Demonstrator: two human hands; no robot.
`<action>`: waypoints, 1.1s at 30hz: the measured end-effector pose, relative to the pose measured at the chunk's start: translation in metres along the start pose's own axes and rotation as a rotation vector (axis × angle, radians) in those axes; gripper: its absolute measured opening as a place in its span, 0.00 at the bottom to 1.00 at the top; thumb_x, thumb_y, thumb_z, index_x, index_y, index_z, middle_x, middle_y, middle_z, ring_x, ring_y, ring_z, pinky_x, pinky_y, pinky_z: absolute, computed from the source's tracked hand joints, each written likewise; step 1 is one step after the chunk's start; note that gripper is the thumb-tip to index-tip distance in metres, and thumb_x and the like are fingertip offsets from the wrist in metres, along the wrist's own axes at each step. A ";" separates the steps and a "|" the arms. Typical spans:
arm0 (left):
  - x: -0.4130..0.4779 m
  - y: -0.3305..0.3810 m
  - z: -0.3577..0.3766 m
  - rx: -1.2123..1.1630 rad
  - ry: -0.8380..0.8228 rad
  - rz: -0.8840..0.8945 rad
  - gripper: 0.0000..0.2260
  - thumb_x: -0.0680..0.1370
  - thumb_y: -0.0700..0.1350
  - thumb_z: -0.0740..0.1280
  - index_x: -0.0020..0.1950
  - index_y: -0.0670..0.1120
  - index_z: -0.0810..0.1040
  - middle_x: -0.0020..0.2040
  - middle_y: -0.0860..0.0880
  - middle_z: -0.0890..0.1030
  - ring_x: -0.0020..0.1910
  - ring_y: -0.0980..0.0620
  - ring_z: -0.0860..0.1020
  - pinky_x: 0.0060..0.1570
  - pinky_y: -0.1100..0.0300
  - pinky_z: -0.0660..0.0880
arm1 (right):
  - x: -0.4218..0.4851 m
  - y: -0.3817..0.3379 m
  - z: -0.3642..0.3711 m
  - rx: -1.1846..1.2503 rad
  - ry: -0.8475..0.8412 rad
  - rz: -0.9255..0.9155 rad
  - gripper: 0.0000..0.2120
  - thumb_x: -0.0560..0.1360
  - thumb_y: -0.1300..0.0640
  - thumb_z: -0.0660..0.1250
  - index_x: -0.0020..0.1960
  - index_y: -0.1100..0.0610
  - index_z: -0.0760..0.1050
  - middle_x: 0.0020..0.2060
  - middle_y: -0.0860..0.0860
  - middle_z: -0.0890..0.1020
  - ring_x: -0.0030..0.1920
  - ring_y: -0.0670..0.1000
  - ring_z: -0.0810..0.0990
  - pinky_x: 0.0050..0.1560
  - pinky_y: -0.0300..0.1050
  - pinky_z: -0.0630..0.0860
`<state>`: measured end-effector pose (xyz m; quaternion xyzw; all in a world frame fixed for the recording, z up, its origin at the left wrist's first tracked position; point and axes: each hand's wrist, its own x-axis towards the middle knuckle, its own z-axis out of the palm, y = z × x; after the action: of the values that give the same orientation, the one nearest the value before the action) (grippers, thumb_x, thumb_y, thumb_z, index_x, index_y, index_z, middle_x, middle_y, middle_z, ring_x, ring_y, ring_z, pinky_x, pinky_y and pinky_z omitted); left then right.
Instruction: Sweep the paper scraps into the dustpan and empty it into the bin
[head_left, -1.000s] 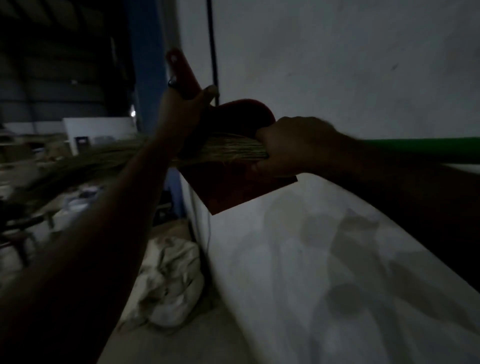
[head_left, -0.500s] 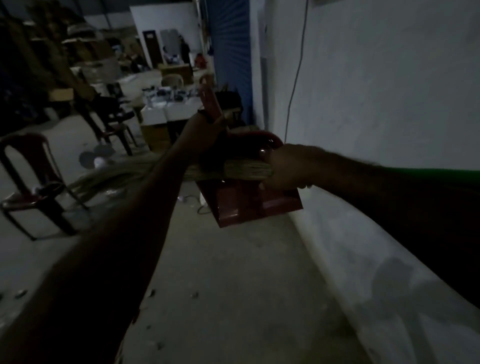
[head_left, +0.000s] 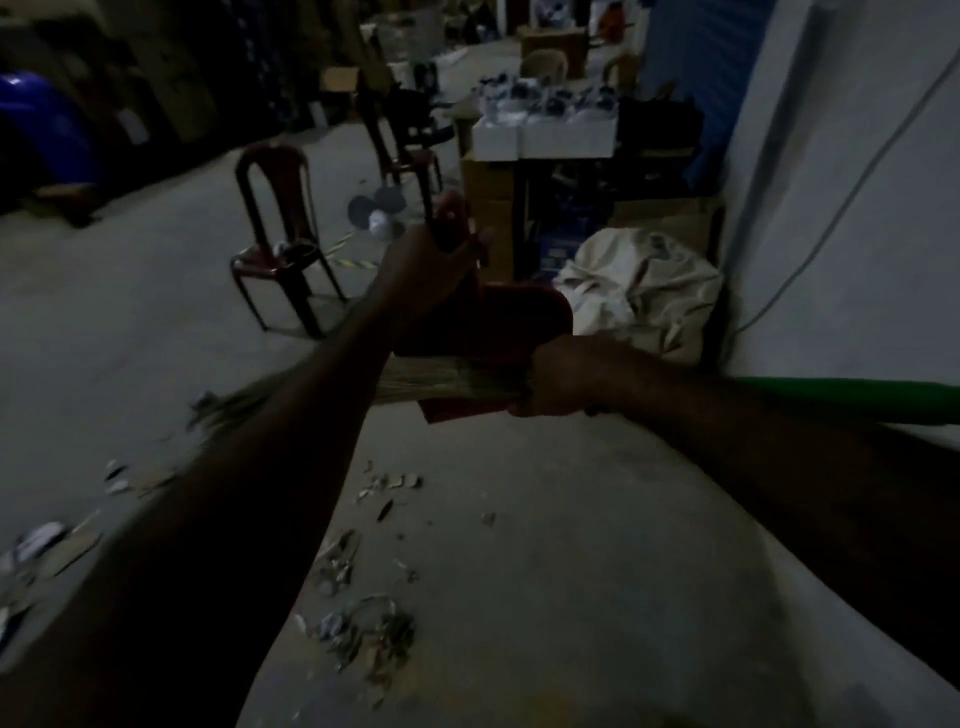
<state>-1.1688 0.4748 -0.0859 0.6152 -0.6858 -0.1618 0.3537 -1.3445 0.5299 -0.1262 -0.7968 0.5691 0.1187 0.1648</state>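
Most of the floor (head_left: 519, 519): bare grey concrete in dim light, littered in patches.
Sack (head_left: 639, 291): pale and crumpled, slumped against the wall (head_left: 857, 182) beyond the hands. It may serve as the bin, though I cannot tell.
Chair (head_left: 280, 234): dark red plastic, standing well apart to the left.
Broom (head_left: 441, 376): held crosswise in the air, grass bristles trailing left, green shaft (head_left: 841, 402) running off right. The bristles lie across the face of the dustpan.
Dustpan (head_left: 509, 322): red, raised off the floor, handle uppermost. What it holds, if anything, is too dark to see.
Left hand (head_left: 431, 270): fingers wrapped round the dustpan's handle.
Right hand (head_left: 566, 379): clamped on the bound neck of the broom, beside the pan's lower edge.
Paper scraps (head_left: 363, 634): small loose clusters on the floor below the hands, more at the left edge, none near the pan.
Progress: early, by my reading. Both tools are in hand but aloft, so gathering the scraps, sweeping them into the pan and emptying it all remain.
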 end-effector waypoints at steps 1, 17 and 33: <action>0.000 -0.008 -0.003 0.019 0.010 -0.003 0.19 0.75 0.61 0.66 0.53 0.46 0.76 0.47 0.46 0.81 0.44 0.47 0.81 0.46 0.52 0.80 | 0.011 -0.005 0.001 -0.010 -0.013 -0.012 0.21 0.76 0.36 0.67 0.46 0.55 0.76 0.36 0.49 0.77 0.34 0.49 0.80 0.31 0.44 0.78; -0.038 -0.100 -0.063 0.525 0.137 -0.629 0.21 0.62 0.63 0.77 0.40 0.48 0.80 0.39 0.49 0.82 0.37 0.49 0.80 0.34 0.59 0.74 | 0.167 -0.054 0.017 -0.118 -0.280 -0.404 0.24 0.76 0.40 0.69 0.61 0.59 0.76 0.41 0.53 0.77 0.32 0.50 0.78 0.23 0.40 0.75; -0.225 -0.247 -0.207 0.351 0.947 -1.136 0.25 0.70 0.65 0.65 0.36 0.43 0.81 0.31 0.44 0.82 0.33 0.47 0.83 0.43 0.49 0.82 | 0.213 -0.196 0.060 -0.278 -0.279 -0.576 0.22 0.76 0.41 0.69 0.60 0.57 0.75 0.42 0.51 0.79 0.36 0.50 0.79 0.28 0.41 0.74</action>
<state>-0.8487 0.6877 -0.1680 0.9247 -0.0540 0.0737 0.3696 -1.0899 0.4278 -0.2367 -0.9156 0.2715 0.2514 0.1575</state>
